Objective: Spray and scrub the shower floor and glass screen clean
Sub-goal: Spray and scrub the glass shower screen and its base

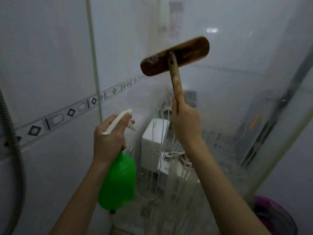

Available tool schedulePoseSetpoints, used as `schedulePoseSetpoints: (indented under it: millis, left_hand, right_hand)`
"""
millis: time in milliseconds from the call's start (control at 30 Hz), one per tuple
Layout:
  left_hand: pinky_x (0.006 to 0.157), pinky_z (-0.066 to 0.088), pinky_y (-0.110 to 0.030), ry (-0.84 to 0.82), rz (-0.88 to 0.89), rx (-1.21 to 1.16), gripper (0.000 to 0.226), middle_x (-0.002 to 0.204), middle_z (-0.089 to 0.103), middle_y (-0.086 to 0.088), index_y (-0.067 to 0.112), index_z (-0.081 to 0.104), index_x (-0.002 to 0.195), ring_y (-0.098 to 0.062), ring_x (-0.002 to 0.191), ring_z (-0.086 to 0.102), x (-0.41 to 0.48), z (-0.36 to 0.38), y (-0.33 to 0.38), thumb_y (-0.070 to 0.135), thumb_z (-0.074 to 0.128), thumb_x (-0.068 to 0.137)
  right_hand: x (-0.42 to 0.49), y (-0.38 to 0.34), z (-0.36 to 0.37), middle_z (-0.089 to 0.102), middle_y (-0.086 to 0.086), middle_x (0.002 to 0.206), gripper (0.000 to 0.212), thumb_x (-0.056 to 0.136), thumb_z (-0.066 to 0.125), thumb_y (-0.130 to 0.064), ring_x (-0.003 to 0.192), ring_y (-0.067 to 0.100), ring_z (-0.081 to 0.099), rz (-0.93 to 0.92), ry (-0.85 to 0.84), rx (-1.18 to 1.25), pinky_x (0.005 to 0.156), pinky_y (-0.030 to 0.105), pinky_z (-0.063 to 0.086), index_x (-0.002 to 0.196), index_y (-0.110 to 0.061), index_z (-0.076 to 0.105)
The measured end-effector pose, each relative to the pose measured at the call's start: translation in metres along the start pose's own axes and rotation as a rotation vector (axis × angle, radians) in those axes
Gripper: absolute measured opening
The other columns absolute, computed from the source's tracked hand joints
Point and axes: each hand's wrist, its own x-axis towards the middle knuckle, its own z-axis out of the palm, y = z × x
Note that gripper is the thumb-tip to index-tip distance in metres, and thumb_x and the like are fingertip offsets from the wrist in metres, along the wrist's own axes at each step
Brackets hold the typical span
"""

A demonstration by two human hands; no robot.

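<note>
Holding the wooden brush (175, 55) high against the streaked glass screen (237, 92), right grip (185, 122) wrapped round its handle. Clutching the green spray bottle (118, 180) by its neck, left grip (109, 138) lower.

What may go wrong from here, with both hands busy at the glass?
The foam streaks run down the glass screen toward the floor, so footing may turn slippery. With the left hand gripping the spray bottle and the right hand gripping the brush, neither is free to catch a fall.
</note>
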Motion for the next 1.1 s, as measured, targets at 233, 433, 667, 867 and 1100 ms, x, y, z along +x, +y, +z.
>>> schedulePoseSetpoints:
  millis: [233, 433, 667, 867, 1100]
  left_hand:
    - [0.036, 0.036, -0.021, -0.009, -0.001, -0.016, 0.017, 0.082, 0.074, -0.017, 0.022, 0.077, 0.09, -0.015, 0.033, 0.043, -0.016, -0.004, -0.01, 0.025, 0.063, 0.1]
    - [0.037, 0.038, -0.021, -0.019, -0.041, -0.049, 0.016, 0.086, 0.078, -0.006, 0.025, 0.076, 0.089, -0.016, 0.035, 0.042, -0.026, 0.004, -0.013, 0.027, 0.064, 0.099]
    - [0.038, 0.037, -0.023, -0.046, -0.015, -0.051, 0.02, 0.084, 0.067, -0.032, 0.029, 0.077, 0.085, -0.02, 0.036, 0.043, -0.034, 0.018, -0.013, 0.031, 0.064, 0.1]
    - [0.045, 0.044, -0.031, -0.06, -0.134, 0.028, 0.033, 0.072, 0.071, -0.026, 0.021, 0.078, 0.076, -0.023, 0.04, 0.054, -0.042, 0.034, -0.02, 0.042, 0.064, 0.097]
    - [0.041, 0.04, -0.021, -0.102, -0.186, 0.037, 0.05, 0.051, 0.062, -0.006, 0.002, 0.068, 0.067, -0.012, 0.036, 0.049, -0.034, 0.056, -0.015, 0.041, 0.063, 0.098]
  right_hand:
    - [-0.159, 0.048, -0.01, 0.037, -0.009, 0.053, 0.075, 0.093, 0.065, -0.013, 0.035, 0.006, 0.029, 0.184, -0.314, -0.122, 0.033, 0.011, 0.012, 0.154, -0.021, 0.022]
    - [-0.048, 0.021, 0.0, 0.042, -0.001, 0.047, 0.055, 0.105, 0.036, -0.027, 0.033, 0.011, 0.034, 0.095, -0.062, 0.0, 0.031, 0.026, 0.035, 0.153, -0.028, 0.009]
    - [-0.167, 0.06, -0.017, 0.052, 0.006, 0.058, 0.068, 0.101, 0.049, -0.021, 0.035, 0.003, 0.027, 0.218, -0.299, -0.161, 0.039, 0.011, 0.011, 0.155, -0.03, 0.01]
    - [-0.08, 0.051, -0.039, 0.035, -0.004, 0.044, 0.056, 0.104, 0.036, -0.029, 0.033, 0.01, 0.027, 0.16, -0.012, -0.043, 0.031, 0.027, 0.025, 0.153, -0.029, 0.009]
    - [-0.089, 0.053, -0.045, 0.037, -0.001, 0.044, 0.059, 0.103, 0.038, -0.027, 0.033, 0.014, 0.03, 0.179, -0.048, -0.071, 0.032, 0.032, 0.03, 0.153, -0.034, 0.007]
